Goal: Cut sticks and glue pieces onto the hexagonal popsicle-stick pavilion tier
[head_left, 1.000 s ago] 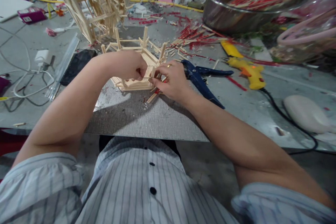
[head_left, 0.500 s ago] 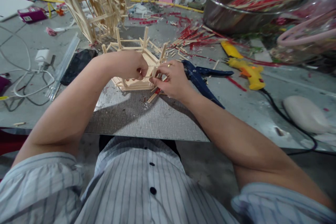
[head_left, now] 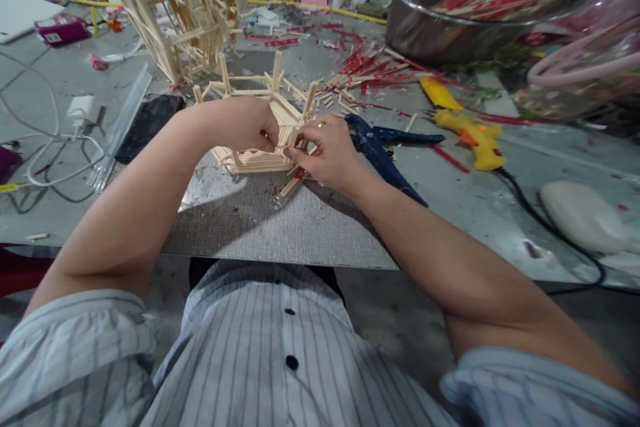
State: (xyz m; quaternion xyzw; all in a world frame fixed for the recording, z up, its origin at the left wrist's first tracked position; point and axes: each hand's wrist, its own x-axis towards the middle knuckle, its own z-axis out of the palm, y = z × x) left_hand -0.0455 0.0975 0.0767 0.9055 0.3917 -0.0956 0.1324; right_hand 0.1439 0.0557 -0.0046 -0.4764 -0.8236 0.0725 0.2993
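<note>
A small hexagonal frame of pale wooden sticks (head_left: 250, 159) stands on a grey textured mat (head_left: 280, 220). My left hand (head_left: 243, 123) is curled over the frame's near side, fingers pinched on its wall. My right hand (head_left: 327, 153), a ring on one finger, pinches a short stick against the same wall, touching the left hand's fingertips. A few loose sticks (head_left: 291, 181), one with a red tip, lie on the mat just under the right hand.
Blue pliers (head_left: 383, 150) lie right of my right hand, a yellow glue gun (head_left: 467, 130) with a black cord beyond. A tall stick tower (head_left: 175, 7) stands behind. A steel bowl (head_left: 450, 13) holds red-tipped sticks. A black phone (head_left: 147, 123), white charger (head_left: 83, 109) and cables lie left.
</note>
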